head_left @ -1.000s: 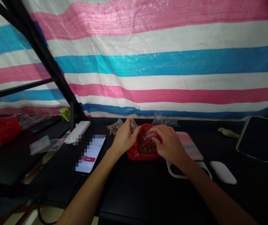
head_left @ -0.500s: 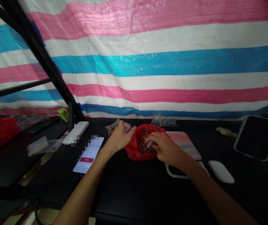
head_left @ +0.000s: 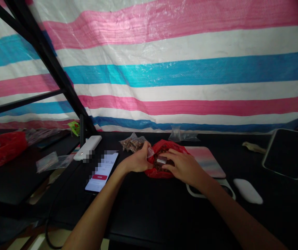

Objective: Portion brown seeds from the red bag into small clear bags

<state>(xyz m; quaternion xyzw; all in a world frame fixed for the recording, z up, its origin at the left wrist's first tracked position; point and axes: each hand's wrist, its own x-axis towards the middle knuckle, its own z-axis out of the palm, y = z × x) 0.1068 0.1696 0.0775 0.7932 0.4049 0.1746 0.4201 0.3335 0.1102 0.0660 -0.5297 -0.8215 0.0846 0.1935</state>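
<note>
My left hand point(head_left: 137, 161) pinches a corner of small clear plastic point(head_left: 150, 152) above the rim of a red plastic bag point(head_left: 154, 173). My right hand point(head_left: 182, 167) rests over the bag's mouth, its fingers on a small clear plastic piece point(head_left: 162, 159). I cannot tell whether both pieces belong to one bag. Brown dried pieces point(head_left: 159, 164) fill the red bag, partly hidden by my fingers. A small clear bag of similar pieces point(head_left: 132, 144) lies just beyond my left hand.
Flat clear bags point(head_left: 180, 134) lie behind the red bag. A phone point(head_left: 101, 172), power bank point(head_left: 88, 147), patterned mouse pad point(head_left: 206, 161), white mouse point(head_left: 248, 191) and tablet point(head_left: 289, 153) share the black desk point(head_left: 149, 215). A striped tarp point(head_left: 180, 73) hangs behind.
My hands have come closer together and sit lower over the red bag. The left hand has moved off the small bag of brown pieces, leaving it more visible.
</note>
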